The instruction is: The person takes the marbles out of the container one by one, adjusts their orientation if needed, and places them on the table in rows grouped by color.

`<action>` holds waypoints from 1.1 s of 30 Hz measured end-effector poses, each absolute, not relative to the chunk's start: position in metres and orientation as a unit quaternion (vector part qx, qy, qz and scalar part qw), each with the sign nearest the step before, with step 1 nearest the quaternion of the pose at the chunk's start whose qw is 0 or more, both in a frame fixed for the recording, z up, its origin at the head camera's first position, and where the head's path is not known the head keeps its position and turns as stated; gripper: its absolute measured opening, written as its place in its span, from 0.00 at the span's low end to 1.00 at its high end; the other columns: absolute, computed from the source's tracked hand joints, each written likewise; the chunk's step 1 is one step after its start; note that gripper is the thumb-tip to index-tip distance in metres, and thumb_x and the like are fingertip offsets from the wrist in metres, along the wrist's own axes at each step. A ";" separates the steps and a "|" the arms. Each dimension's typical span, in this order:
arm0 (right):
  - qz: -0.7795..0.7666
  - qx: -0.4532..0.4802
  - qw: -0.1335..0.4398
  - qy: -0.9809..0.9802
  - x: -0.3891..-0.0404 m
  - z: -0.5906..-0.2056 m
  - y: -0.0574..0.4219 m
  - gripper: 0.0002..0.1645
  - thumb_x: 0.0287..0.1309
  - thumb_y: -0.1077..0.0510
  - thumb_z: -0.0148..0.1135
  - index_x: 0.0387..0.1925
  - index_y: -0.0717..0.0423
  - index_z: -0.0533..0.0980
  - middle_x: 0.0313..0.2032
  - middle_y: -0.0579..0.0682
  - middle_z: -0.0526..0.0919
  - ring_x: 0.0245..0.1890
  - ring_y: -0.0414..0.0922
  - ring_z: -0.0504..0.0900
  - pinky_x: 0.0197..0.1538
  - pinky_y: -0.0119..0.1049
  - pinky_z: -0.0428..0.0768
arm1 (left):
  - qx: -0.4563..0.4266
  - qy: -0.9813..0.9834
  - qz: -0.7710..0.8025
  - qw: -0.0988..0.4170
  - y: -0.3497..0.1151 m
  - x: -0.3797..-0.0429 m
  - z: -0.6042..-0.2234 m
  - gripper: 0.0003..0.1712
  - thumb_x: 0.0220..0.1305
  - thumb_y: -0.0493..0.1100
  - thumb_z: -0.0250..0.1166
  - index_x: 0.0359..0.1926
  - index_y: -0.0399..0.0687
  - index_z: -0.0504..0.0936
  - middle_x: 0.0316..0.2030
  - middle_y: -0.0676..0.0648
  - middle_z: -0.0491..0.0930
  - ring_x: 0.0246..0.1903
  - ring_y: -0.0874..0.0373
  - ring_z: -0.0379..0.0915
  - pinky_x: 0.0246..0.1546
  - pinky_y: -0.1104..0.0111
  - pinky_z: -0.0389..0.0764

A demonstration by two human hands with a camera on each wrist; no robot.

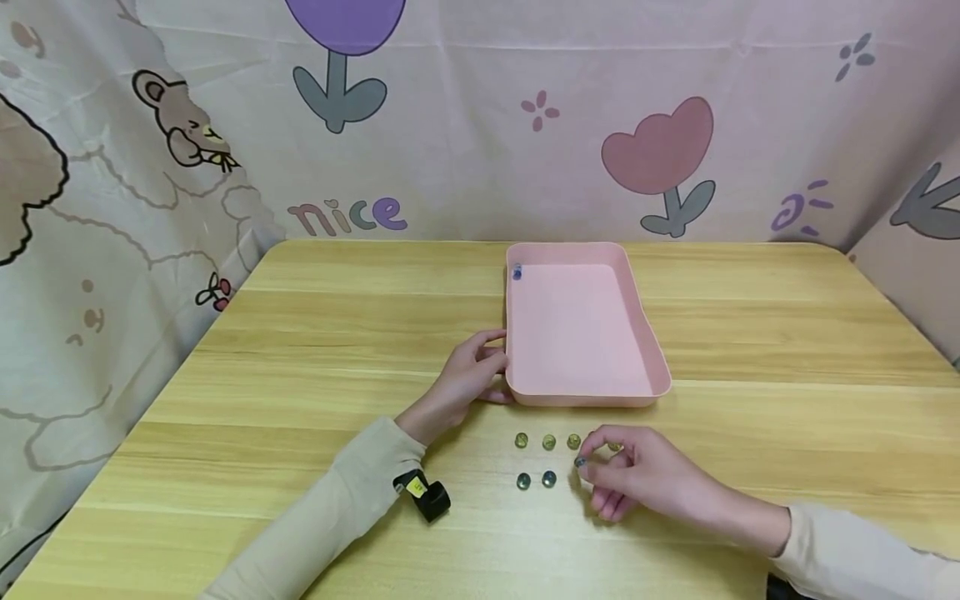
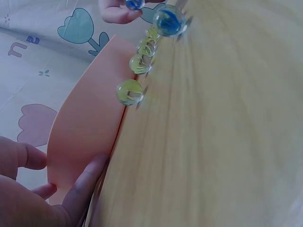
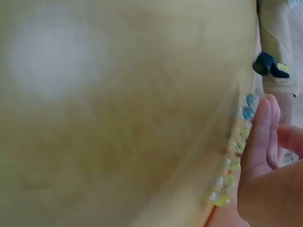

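Observation:
My right hand [image 1: 637, 473] pinches a blue glass marble [image 1: 580, 462] between thumb and forefinger, just above the table. That marble [image 2: 135, 4] also shows at the top of the left wrist view. Left of this hand, two more blue marbles [image 1: 523, 481] rest on the wood. Behind them is a row of several yellow marbles [image 1: 549, 442], partly covered by my right hand. My left hand [image 1: 467, 379] touches the outer left side of a pink tray [image 1: 585, 400] near its front corner, fingers extended. Inside the tray's far left corner lies something small and blue, apparently marbles [image 1: 517, 272].
The wooden table [image 1: 337, 333] ends at a patterned cloth backdrop [image 1: 465, 125]. A black camera mount [image 1: 429, 497] is strapped to my left wrist, low over the table beside the marbles. The tray's raised walls stand just behind the yellow row.

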State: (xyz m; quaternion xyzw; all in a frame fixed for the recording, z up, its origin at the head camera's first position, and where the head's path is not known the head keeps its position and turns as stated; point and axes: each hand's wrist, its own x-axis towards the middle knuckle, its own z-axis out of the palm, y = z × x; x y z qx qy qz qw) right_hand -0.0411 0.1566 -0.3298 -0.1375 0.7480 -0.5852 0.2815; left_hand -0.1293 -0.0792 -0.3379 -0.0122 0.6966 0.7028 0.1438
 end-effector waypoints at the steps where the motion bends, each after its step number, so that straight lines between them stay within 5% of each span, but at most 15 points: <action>1: -0.591 -0.134 0.283 0.744 -0.040 -0.332 0.156 0.14 0.61 0.62 0.61 0.44 0.70 0.73 0.24 0.61 0.83 0.24 0.52 0.84 0.29 0.45 0.87 | -0.013 0.697 0.703 0.145 -0.079 -0.129 -0.338 0.32 0.63 0.31 0.53 0.69 0.39 0.62 0.54 0.33 0.72 0.48 0.44 0.75 0.33 0.59 0.87; 33: -0.589 -0.051 0.253 0.766 -0.027 -0.344 0.145 0.14 0.57 0.62 0.64 0.42 0.67 0.73 0.20 0.55 0.82 0.21 0.49 0.83 0.25 0.41 0.86 | -0.014 0.700 0.698 0.149 -0.078 -0.131 -0.339 0.31 0.65 0.31 0.53 0.69 0.40 0.63 0.53 0.34 0.72 0.46 0.45 0.76 0.33 0.58 0.87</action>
